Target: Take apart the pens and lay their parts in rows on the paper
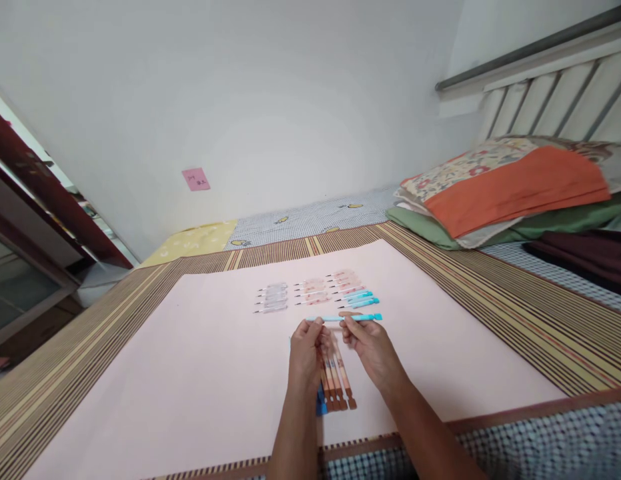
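Observation:
A slim light-blue pencil (360,318) lies level between my two hands, above the pale pink sheet. My left hand (306,347) pinches its left end between thumb and fingers. Nearer its right end, my right hand (366,341) grips the barrel. Below and between the hands, several pencils with brown ends (335,387) lie side by side, beside blue ones (321,399) partly hidden by my left wrist. Beyond the hands are short dark-tipped pieces in three groups: grey-white (273,299), pinkish (313,291), and a right group with light-blue ones (357,301) at its near end.
The pink sheet (190,373) covers much of a striped mat (530,313) on a bed. Folded bedding with an orange panel (520,190) is stacked at the right, below a white radiator (565,93). A pink note (195,179) is on the wall.

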A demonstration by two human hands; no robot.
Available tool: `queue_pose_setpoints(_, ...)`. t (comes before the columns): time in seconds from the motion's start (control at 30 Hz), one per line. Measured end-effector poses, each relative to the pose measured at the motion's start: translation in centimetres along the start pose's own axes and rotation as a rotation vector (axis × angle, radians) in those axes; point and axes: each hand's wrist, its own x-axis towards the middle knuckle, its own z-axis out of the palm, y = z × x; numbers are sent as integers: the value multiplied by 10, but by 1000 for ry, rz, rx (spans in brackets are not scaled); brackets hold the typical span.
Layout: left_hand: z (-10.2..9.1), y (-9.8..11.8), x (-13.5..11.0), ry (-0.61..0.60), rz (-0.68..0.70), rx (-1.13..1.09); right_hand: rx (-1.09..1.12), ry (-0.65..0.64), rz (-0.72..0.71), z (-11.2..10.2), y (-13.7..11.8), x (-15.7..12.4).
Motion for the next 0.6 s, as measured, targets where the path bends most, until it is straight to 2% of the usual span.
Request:
queue_pose_setpoints(0.17, -1, 0, 2, 23, -25, -122, 53, -45, 24, 2, -4, -3)
queue_pose_setpoints(0.5, -3, 6, 5, 181, -9, -250, 336, 148, 26, -15, -10, 9)
queue_pose_setpoints(0.6, -4, 6, 7, 222, -30, -297, 372, 155, 57, -15, -10, 8)
